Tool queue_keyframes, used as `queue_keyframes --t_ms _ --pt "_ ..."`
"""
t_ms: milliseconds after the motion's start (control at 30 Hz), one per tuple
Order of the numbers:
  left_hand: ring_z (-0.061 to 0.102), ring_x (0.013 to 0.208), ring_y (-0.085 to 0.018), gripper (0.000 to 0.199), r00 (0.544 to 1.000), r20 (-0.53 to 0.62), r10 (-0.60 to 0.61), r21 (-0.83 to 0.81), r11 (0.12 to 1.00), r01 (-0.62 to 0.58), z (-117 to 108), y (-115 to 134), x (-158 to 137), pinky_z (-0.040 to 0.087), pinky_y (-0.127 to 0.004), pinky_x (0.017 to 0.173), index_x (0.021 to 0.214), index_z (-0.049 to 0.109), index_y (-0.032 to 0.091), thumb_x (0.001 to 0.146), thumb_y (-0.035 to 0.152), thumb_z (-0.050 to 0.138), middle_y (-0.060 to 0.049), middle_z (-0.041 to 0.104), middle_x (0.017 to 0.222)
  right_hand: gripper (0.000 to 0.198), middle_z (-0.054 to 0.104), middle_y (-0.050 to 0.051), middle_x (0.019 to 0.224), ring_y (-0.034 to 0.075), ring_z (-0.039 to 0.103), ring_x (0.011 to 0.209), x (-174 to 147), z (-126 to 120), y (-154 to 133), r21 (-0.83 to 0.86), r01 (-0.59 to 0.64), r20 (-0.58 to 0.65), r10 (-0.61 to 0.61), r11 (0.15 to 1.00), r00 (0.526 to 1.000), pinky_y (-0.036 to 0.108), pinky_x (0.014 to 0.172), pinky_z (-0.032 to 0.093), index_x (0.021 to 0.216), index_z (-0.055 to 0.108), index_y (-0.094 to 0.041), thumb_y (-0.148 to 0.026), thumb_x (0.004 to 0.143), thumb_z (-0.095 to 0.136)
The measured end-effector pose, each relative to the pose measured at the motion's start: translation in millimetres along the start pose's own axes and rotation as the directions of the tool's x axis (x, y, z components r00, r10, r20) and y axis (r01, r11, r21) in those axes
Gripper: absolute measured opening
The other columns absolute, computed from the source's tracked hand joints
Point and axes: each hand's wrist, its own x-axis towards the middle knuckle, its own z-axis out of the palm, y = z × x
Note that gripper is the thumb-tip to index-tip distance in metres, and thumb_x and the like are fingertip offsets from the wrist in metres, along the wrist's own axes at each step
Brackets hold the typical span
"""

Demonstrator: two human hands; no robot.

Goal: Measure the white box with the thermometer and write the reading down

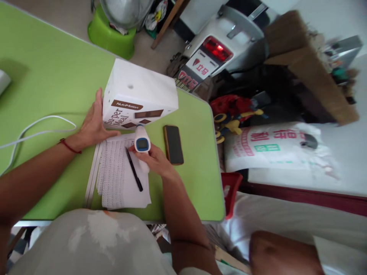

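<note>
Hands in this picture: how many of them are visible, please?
2: the left hand is spread at the side of the white box, and the right hand holds the white handheld device. Others may be hidden.

The box (140, 94) is white and looks closed, standing at ten to eleven o'clock from the view's centre, its front turned toward six. That face carries a brown "NutriMotion" band, big "Super Meal" lettering and dark brown panels; the plain top has one small round mark. At the box's six o'clock, the thermometer (142, 143), white and gun-shaped, is held handle toward six, its blue-rimmed grey screen facing the viewer.
</note>
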Motion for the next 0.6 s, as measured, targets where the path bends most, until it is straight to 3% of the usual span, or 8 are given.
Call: queue_keyframes --t_ms 100,200,267,400,533,600 --pt "0.029 0.142 -0.053 0.152 0.999 0.046 0.024 0.125 0.992 -0.030 -2 1 -2 0.013 -0.066 0.123 0.151 0.028 0.019 0.023 0.056 0.100 -0.023 0.032 0.156 0.033 0.071 0.004 0.090 0.020 0.062 0.082 -2 -4 -4 -0.051 -0.030 -0.041 0.028 0.998 0.999 0.036 0.078 0.049 0.092 0.067 -0.020 -0.049 0.076 0.069" --pt "0.030 0.141 -0.054 0.158 0.997 0.074 0.020 0.177 0.984 -0.033 -5 0 -2 0.010 -0.067 0.122 0.155 0.022 0.020 0.022 0.058 0.099 -0.024 0.029 0.158 0.033 0.067 0.003 0.080 0.019 0.057 0.072 -11 -11 -3 -0.244 -0.120 -0.193 0.073 0.962 0.978 0.033 0.067 0.045 0.087 0.065 -0.020 -0.049 0.070 0.072" --pt "0.024 0.144 -0.054 0.163 0.991 0.135 0.002 0.223 0.974 -0.032 -7 0 -1 0.004 -0.068 0.122 0.157 0.014 0.019 0.024 0.063 0.097 -0.025 0.023 0.161 0.032 0.065 0.004 0.078 0.020 0.055 0.071 -16 -16 3 -0.414 -0.186 -0.291 0.064 0.891 0.955 0.034 0.066 0.043 0.085 0.065 -0.021 -0.047 0.067 0.073" --pt "0.012 0.148 -0.055 0.165 0.967 0.253 -0.035 0.270 0.962 -0.036 -10 2 1 -0.007 -0.071 0.119 0.158 0.007 0.016 0.028 0.071 0.093 -0.025 0.010 0.164 0.029 0.063 0.008 0.081 0.025 0.057 0.080 -13 -20 19 -0.607 -0.222 -0.361 -0.015 0.763 0.933 0.039 0.072 0.045 0.081 0.065 -0.022 -0.047 0.069 0.073" --pt "0.016 0.147 -0.054 0.160 0.979 0.203 -0.028 0.249 0.968 -0.024 -10 5 1 -0.003 -0.068 0.121 0.157 0.015 0.020 0.027 0.067 0.095 -0.022 0.012 0.164 0.040 0.066 0.012 0.097 0.031 0.058 0.095 -14 -18 22 -0.669 -0.176 -0.392 -0.142 0.723 0.909 0.045 0.082 0.048 0.098 0.068 -0.022 -0.051 0.070 0.073" --pt "0.020 0.146 -0.054 0.161 0.982 0.186 -0.041 0.265 0.964 -0.010 -10 6 2 0.001 -0.070 0.121 0.157 0.012 0.022 0.026 0.065 0.096 -0.023 0.016 0.163 0.043 0.066 0.013 0.103 0.028 0.058 0.094 -20 -13 15 -0.666 -0.125 -0.409 -0.219 0.736 0.886 0.044 0.082 0.048 0.102 0.067 -0.022 -0.053 0.073 0.073"
